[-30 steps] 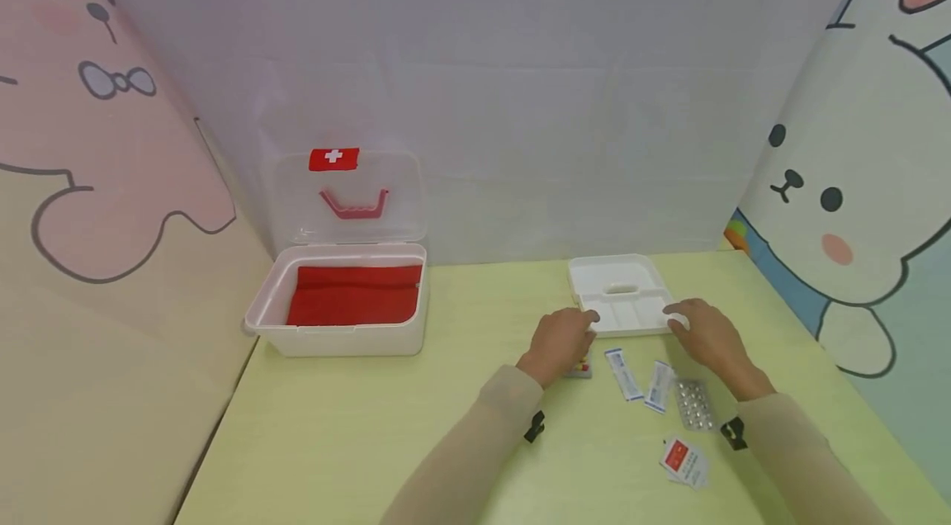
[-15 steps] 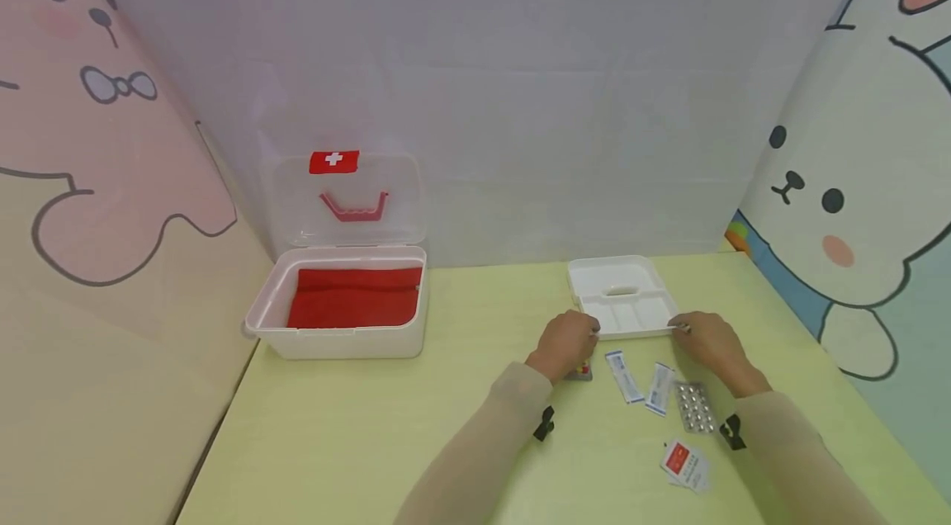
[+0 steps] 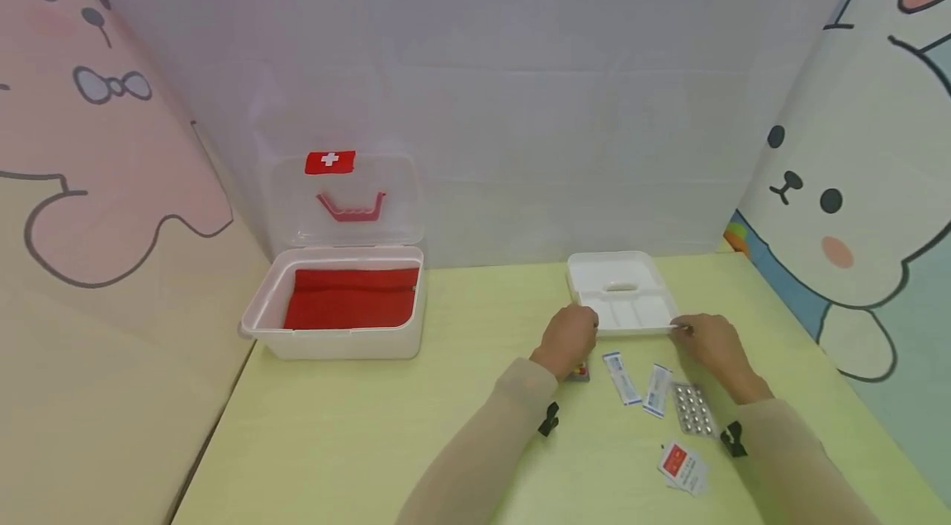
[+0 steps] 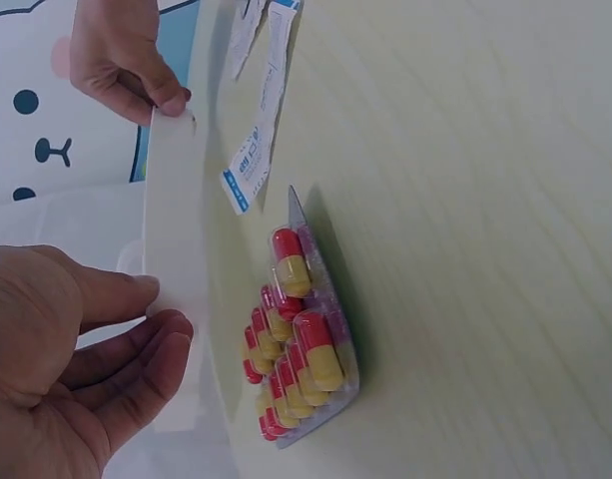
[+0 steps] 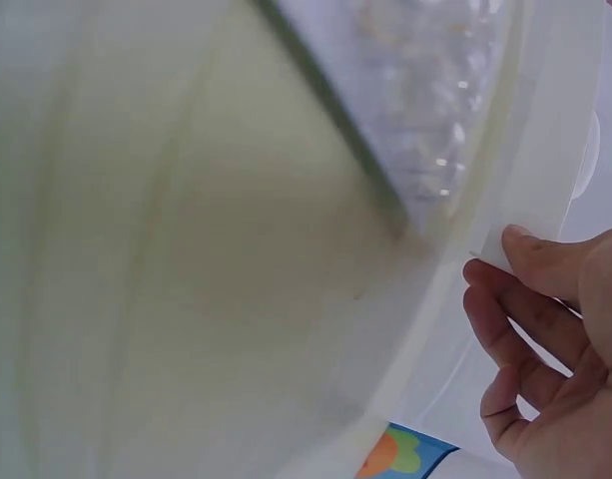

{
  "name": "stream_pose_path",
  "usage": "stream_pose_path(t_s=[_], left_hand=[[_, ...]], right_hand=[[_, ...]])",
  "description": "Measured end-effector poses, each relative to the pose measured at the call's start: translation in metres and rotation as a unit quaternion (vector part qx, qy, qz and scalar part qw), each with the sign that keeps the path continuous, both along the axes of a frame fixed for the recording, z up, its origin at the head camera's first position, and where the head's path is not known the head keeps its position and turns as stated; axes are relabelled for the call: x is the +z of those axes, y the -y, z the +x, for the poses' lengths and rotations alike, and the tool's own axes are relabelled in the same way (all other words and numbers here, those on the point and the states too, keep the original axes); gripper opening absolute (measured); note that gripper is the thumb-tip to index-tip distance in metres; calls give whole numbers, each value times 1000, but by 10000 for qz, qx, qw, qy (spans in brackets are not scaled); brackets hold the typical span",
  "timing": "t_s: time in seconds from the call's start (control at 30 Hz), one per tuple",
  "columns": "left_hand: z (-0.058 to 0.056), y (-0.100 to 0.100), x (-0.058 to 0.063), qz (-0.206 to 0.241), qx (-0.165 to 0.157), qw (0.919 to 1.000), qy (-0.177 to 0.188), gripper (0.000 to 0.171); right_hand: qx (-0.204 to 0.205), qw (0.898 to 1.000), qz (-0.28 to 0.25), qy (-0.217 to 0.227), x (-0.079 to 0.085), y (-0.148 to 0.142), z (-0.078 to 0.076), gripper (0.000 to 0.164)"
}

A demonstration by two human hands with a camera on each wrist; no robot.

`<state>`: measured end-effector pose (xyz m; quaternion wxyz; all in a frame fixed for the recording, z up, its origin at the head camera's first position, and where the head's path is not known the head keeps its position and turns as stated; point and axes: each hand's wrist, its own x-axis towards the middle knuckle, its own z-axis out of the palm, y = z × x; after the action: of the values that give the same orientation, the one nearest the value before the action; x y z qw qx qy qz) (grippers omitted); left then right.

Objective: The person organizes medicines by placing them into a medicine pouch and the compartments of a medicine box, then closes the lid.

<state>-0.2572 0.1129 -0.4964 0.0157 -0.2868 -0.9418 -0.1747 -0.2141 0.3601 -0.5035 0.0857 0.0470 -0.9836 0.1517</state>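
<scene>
Nearby, a silver blister pack (image 3: 694,409) lies short of both hands. Beyond it, left hand (image 3: 566,341) and right hand (image 3: 713,347) pinch opposite near corners of the white compartment tray (image 3: 605,269), equally close; its near edge runs crosswise between them. A second ago, the right fingers gaped.

place: screened-off table nook, wider room type unclear | left: pink cartoon-animal panel (image 3: 134,153) | right: white cartoon-rabbit panel (image 3: 862,145) | back: creased pale sheet (image 3: 520,96) | surface: yellow-green tabletop (image 3: 334,442) between them
</scene>
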Motion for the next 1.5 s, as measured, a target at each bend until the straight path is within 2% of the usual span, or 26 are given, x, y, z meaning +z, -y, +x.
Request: stream_pose_path(t_s=[0.23, 0.4, 0.73, 1.07, 1.27, 1.37, 1.5], left_hand=[[3, 7, 10, 104, -96, 9999, 10, 22], [8, 22, 25, 132, -260, 9995, -108, 23], [22, 59, 61, 237, -556, 9931, -1001, 7], [44, 96, 85, 536, -719, 9790, -1832, 8], [58, 122, 94, 1021, -752, 9710, -2026, 10], [67, 135, 96, 1221, -797, 9677, -2058, 11], [77, 153, 96, 1271, -856, 9650, -2127, 13]], right_hand=[[94, 9973, 62, -730, 14, 1, 9, 16], [120, 9943, -110, -1058, 29, 11, 18, 17], [365, 9825, -172, -1818, 59, 37, 29, 18], [836, 9622, -292, -2577, 89, 67, 46, 21], [1093, 9544, -265, -2766, 99, 85, 56, 23], [1301, 9504, -189, -2819, 100, 94, 59, 23], [1531, 9485, -96, -2770, 97, 108, 64, 20]])
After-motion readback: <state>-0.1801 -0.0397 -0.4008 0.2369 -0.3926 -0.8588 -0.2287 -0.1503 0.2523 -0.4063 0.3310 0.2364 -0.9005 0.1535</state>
